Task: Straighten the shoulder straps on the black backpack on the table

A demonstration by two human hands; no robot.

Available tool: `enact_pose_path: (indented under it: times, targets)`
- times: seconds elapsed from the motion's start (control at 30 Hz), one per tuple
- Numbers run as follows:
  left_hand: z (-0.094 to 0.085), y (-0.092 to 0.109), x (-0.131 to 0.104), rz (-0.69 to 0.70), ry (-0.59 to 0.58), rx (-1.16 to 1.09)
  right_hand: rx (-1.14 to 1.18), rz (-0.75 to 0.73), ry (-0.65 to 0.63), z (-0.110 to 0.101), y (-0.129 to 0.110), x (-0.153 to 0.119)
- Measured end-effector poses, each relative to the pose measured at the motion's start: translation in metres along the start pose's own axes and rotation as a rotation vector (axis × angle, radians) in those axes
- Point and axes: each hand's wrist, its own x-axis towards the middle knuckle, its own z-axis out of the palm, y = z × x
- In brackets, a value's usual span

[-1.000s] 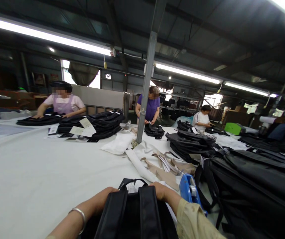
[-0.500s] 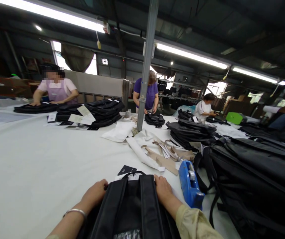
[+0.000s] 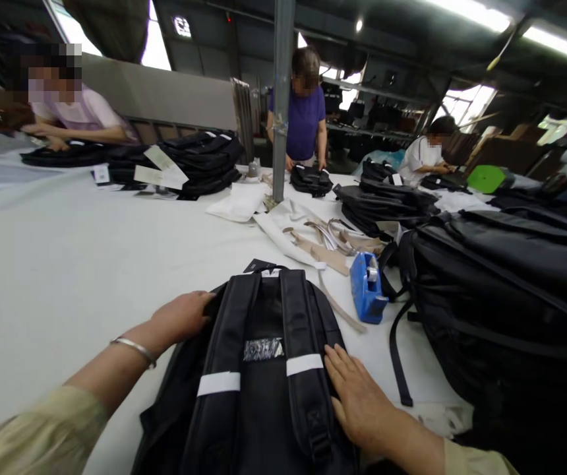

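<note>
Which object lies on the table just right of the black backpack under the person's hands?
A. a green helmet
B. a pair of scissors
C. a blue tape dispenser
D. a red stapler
C: the blue tape dispenser sits on the white table just right of the backpack, beyond the right hand.

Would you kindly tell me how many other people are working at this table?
3. One in pink at the far left, one in purple behind the pole, and one in white seated at the far right. Others may be hidden behind the bag stacks.
</note>
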Motion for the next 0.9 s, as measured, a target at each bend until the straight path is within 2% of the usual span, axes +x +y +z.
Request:
enact_pose_path:
  times: [0.07,0.17,0.27,0.33,0.4,0.47,0.53,0.6,0.67,0.7,0.73,0.77,0.83,0.9]
  targets:
    - [0.003,0.009,-0.052,0.089,-0.021,-0.005,0.01,-0.015,0.041,0.011,-0.01,-0.022]
    - [0.026,0.012,-0.133,0.2,-0.075,-0.144,0.019,-0.081,0.138,0.024,-0.022,-0.043]
    - [0.062,0.005,-0.189,0.201,0.043,-0.213,0.027,-0.099,0.234,0.032,-0.029,-0.051]
    - [0.082,0.001,-0.204,0.192,0.132,-0.196,0.011,-0.088,0.259,0.035,-0.032,-0.052]
    - [0.093,-0.001,-0.205,0.157,0.193,-0.184,-0.016,-0.082,0.27,0.036,-0.033,-0.051]
    - [0.094,0.0,-0.2,0.142,0.226,-0.172,-0.036,-0.081,0.279,0.037,-0.033,-0.051]
    - [0.088,0.006,-0.199,0.162,0.295,-0.138,-0.047,-0.075,0.289,0.039,-0.032,-0.051]
    - [0.079,0.021,-0.209,0.151,0.483,-0.093,-0.056,-0.059,0.292,0.041,-0.032,-0.05]
    - [0.074,0.045,-0.228,0.115,0.736,-0.072,-0.067,-0.039,0.285,0.043,-0.031,-0.049]
    - [0.074,0.058,-0.24,0.123,0.82,-0.074,-0.072,-0.03,0.276,0.044,-0.031,-0.048]
    - [0.076,0.071,-0.251,0.182,0.848,-0.086,-0.075,-0.023,0.268,0.043,-0.031,-0.047]
    - [0.08,0.081,-0.261,0.278,0.815,-0.086,-0.076,-0.017,0.263,0.042,-0.031,-0.047]
    - [0.091,0.092,-0.273,0.418,0.668,-0.037,-0.069,-0.02,0.28,0.039,-0.031,-0.048]
    - [0.099,0.091,-0.273,0.457,0.489,0.062,-0.054,-0.064,0.325,0.034,-0.031,-0.054]
